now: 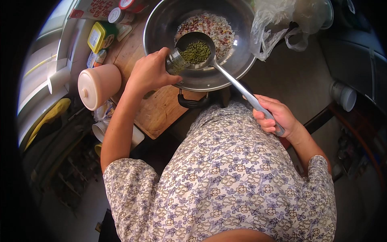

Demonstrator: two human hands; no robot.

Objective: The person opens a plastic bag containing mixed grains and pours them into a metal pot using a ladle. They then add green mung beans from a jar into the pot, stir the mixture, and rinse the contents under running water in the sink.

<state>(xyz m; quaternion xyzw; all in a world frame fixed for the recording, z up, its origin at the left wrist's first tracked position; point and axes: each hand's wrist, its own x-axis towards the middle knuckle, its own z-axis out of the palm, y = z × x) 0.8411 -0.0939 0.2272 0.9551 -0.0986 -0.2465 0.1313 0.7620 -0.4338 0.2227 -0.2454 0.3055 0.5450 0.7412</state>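
My left hand [152, 71] grips a clear jar [176, 63], tipped sideways with its mouth at the rim of a metal ladle [234, 80]. Small green beans [196, 53], which look like mung beans, lie in the ladle's bowl and at the jar's mouth. My right hand [276, 115] is wrapped around the far end of the ladle's handle. Below the ladle is a wide steel wok [160, 24] with a black side handle. A mix of pale grains and reddish and yellow beans [208, 22] lies in the wok, partly hidden by the ladle.
A wooden board [160, 112] lies under the wok's left side. Along the left stand a pink lidded canister [99, 86], a yellow-lidded green tub [102, 36] and a white-lidded jar [119, 15]. A clear plastic bag [269, 27] hangs at the wok's right rim.
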